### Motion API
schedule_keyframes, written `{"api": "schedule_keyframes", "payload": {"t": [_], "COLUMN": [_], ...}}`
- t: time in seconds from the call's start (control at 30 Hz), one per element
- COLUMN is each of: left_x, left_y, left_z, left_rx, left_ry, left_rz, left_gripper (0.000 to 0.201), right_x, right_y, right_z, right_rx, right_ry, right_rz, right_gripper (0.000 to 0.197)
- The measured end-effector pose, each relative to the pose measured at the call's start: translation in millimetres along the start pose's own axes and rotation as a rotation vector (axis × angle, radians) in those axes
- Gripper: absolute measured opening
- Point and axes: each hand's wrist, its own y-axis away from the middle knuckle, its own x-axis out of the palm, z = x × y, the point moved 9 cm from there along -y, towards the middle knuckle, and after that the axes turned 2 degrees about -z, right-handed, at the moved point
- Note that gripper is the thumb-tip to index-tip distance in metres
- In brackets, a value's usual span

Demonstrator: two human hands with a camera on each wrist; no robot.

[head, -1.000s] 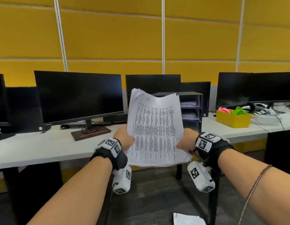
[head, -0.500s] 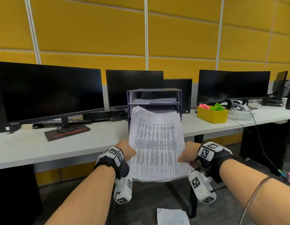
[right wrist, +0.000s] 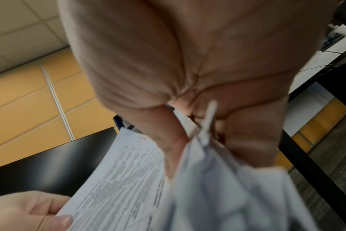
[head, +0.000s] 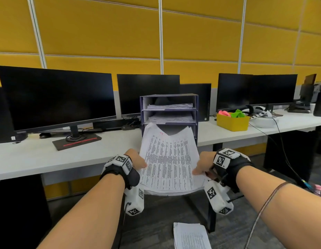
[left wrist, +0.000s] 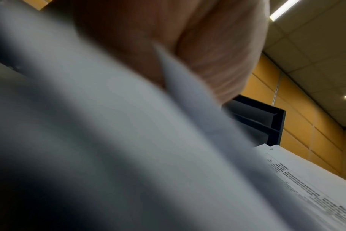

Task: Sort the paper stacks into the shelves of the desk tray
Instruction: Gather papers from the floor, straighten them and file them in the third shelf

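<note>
Both hands are gripping a loose stack of white printed paper sheets (head: 169, 159) by its long edges: the left hand (head: 136, 159) is pinching the left edge, the right hand (head: 203, 163) is pinching the right, thumbs on top. The two-sided hold is, in my judgement, keeping the uneven, fanned sheets from sagging or slipping apart.

The stack is being held in the air, tilted, with its far end level with the lowest opening of the dark blue three-shelf desk tray (head: 169, 114) — whether it is already touching the tray cannot be told. The tray is standing at the front edge of the long white desk (head: 48, 159). Its top two shelves are each holding paper; the bottom one appears free, hence the likely target.

A further stack of printed paper (head: 191, 236) is lying on the grey floor, apparently awaiting sorting.
</note>
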Motion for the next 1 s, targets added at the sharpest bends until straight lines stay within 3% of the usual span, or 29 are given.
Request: {"api": "schedule_keyframes", "payload": {"t": [0.17, 0.43, 0.47, 0.5, 0.67, 0.8, 1.0], "left_x": [-11.1, 4.5, 4.7, 2.8, -12.9, -19.8, -30.8], "left_y": [-10.5, -33.4, -37.5, -38.3, -52.8, -71.9, -104.7], "left_z": [-8.0, -14.8, -14.8, -17.6, -36.1, -38.2, -43.2], "left_rx": [-0.017, -0.002, 0.005, 0.031, 0.159, 0.147, 0.130], "left_ry": [0.046, 0.139, 0.182, 0.215, 0.120, 0.033, 0.134], "left_rz": [-0.009, 0.008, -0.005, -0.017, -0.023, -0.004, -0.065], "left_gripper": [0.033, 0.026, 0.034, 0.044, 0.042, 0.052, 0.053], "right_x": [-12.0, -16.2, -17.6, -20.0, -42.5, -60.6, -63.5], "right_y": [-4.5, -21.4, -23.7, -25.6, -40.3, -63.8, -100.1], "right_z": [-7.8, -19.0, -17.9, -16.7, -12.3, -11.3, -12.5], "right_rx": [0.042, 0.091, 0.079, 0.072, 0.074, 0.100, 0.129], "right_ry": [-0.060, -0.082, -0.062, -0.042, -0.124, -0.158, -0.162], "right_rz": [-0.046, -0.036, -0.031, -0.032, -0.089, -0.131, -0.130], "right_gripper": [0.035, 0.031, 0.030, 0.031, 0.034, 0.036, 0.038]}}
